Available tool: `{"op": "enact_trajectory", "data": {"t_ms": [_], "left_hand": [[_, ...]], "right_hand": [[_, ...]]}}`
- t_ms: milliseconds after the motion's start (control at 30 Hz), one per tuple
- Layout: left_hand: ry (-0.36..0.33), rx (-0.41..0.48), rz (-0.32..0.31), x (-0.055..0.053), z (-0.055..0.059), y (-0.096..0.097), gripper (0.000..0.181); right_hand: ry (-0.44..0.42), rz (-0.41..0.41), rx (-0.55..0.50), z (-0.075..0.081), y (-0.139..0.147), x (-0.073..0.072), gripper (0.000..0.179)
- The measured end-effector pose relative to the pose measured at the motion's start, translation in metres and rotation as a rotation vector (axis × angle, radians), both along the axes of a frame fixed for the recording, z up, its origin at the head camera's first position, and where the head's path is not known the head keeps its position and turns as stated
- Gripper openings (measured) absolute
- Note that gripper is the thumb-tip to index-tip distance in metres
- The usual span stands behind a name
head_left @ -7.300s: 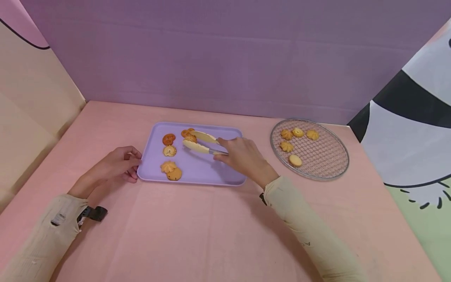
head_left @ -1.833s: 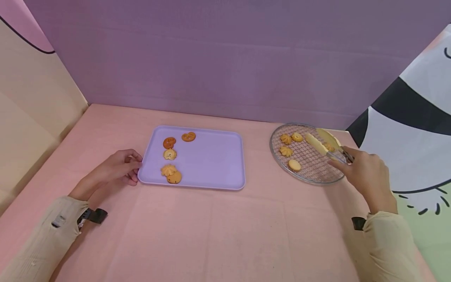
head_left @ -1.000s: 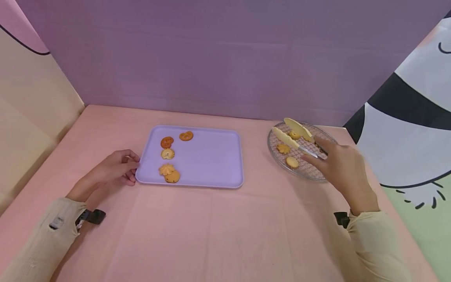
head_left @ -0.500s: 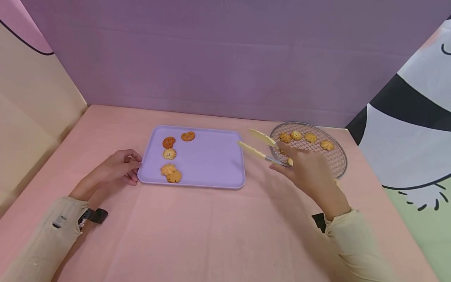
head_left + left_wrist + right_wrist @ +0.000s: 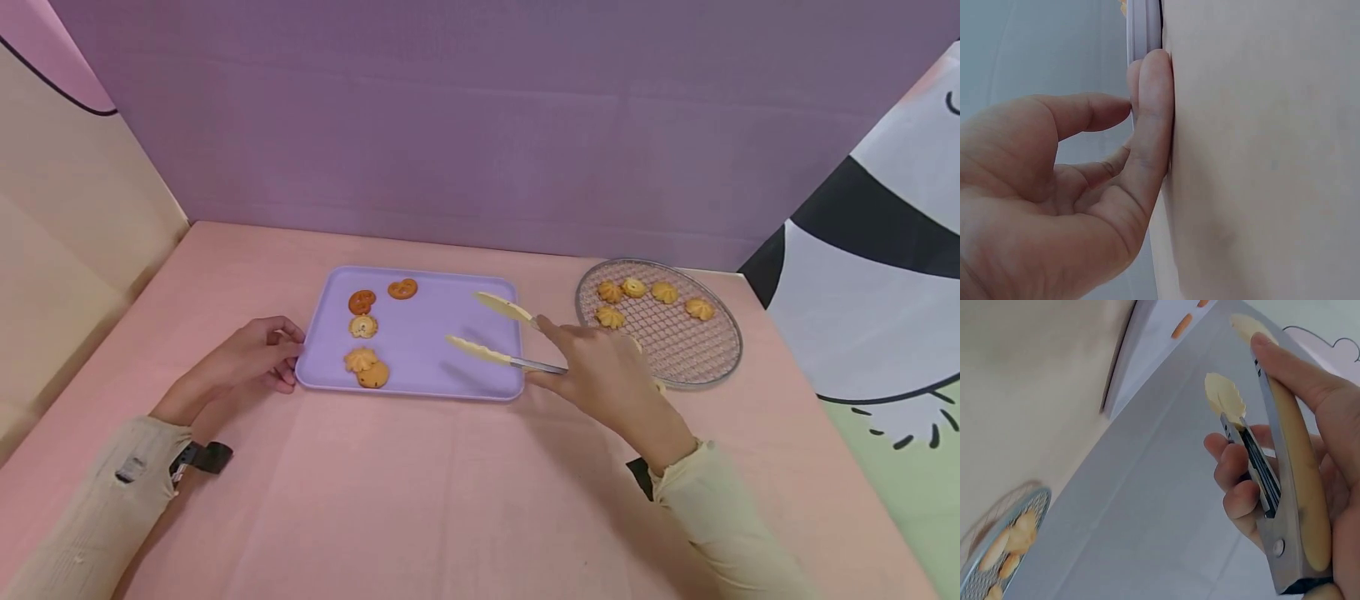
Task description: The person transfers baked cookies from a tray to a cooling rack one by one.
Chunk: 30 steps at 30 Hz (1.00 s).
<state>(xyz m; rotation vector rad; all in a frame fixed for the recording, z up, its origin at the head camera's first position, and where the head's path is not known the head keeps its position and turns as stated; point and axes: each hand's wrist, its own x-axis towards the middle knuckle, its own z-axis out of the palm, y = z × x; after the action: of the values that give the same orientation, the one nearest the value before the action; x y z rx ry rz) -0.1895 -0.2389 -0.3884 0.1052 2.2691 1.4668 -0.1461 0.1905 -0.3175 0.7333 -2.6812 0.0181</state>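
Observation:
My left hand (image 5: 251, 362) pinches the left edge of a lilac tray (image 5: 442, 312); in the left wrist view its thumb (image 5: 1107, 112) and fingers meet at the rim. My right hand (image 5: 603, 379) grips metal tongs with cream tips (image 5: 480, 349), held over the tray's right part. The tongs' arms stand apart, nothing between the tips. On the tray's left half lie two pretzel-shaped cookies (image 5: 402, 288), a cookie with a pale centre (image 5: 363, 326), and a star-shaped cookie (image 5: 362, 359) overlapping a round one (image 5: 373, 374).
A round wire rack (image 5: 682, 354) stands at the right, bearing several cookies, among them a star-shaped one (image 5: 700, 308) near its right side. My right hand hides part of its near left edge. A purple wall (image 5: 480, 125) closes off the back of the pink table (image 5: 420, 500).
The tongs took a star-shaped cookie from the tray and left it on the rack's right side. Since then my right hand has carried them back left over the tray. My left hand has stayed put.

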Motion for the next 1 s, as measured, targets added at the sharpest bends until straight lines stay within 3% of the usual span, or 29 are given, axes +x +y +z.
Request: {"op": "enact_trajectory", "data": {"t_ms": [267,667,1000], "left_hand": [[-0.001,0.006,0.004,0.001,0.002,0.001,0.034],[0.003,0.022,-0.002,0.004,0.006,0.001,0.034],[0.002,0.007,0.002,0.004,0.005,0.000,0.036]], "right_hand": [[-0.030,0.058,-0.012,-0.004,-0.023,0.002,0.090],[-0.006,0.115,0.057,-0.010,-0.064,0.002,0.089],[-0.058,0.153,0.082,-0.018,-0.100,-0.002,0.080]]}}
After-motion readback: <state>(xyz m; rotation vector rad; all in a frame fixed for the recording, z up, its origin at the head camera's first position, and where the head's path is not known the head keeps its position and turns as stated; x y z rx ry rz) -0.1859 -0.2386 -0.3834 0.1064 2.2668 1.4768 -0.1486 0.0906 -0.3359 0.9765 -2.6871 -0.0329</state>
